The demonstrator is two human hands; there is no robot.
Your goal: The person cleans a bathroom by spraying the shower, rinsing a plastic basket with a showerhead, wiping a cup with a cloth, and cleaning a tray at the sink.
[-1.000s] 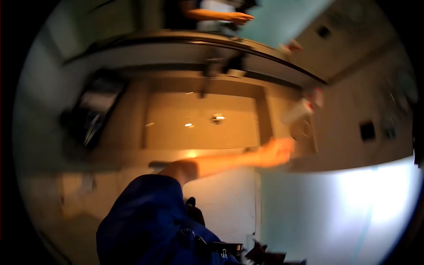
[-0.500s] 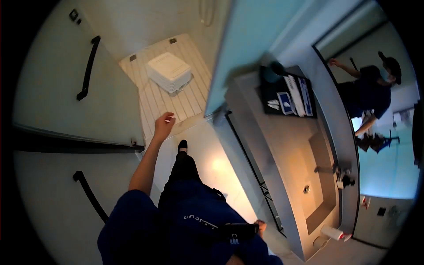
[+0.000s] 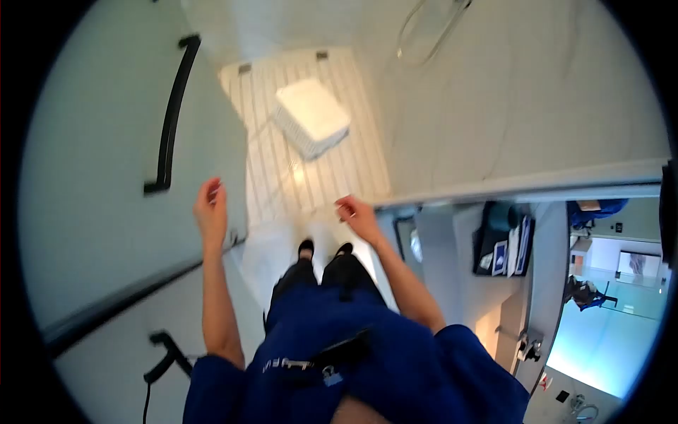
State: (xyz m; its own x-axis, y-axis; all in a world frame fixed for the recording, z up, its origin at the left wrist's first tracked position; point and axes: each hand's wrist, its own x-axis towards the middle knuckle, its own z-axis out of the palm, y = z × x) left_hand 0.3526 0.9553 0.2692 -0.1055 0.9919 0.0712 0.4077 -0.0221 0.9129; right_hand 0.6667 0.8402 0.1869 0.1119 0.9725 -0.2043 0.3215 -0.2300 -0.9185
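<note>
"How many hands do you see?"

"Two, well apart: the left hand (image 3: 210, 205) and the right hand (image 3: 358, 218), both in front of the body, fingers loosely curled. Each looks empty, as far as the blur lets me judge."

"And what is near them?"

"One white box (image 3: 313, 113), ahead of both, between them from side to side and touching neither. It sits on a slatted floor (image 3: 367, 159) with two dark squares (image 3: 322, 55) along its far edge."

"Any handles?"

"Two, both black. The upper handle (image 3: 170, 120) is near the left hand; the lower handle (image 3: 167, 353) is past the dark rail (image 3: 127, 297)."

"On the right?"

"One black tray (image 3: 484, 264) on the counter (image 3: 450, 237), with one dark green cup (image 3: 503, 216) at its far end."

"Shoes?"

"Two black shoes (image 3: 306, 249), side by side."
</note>
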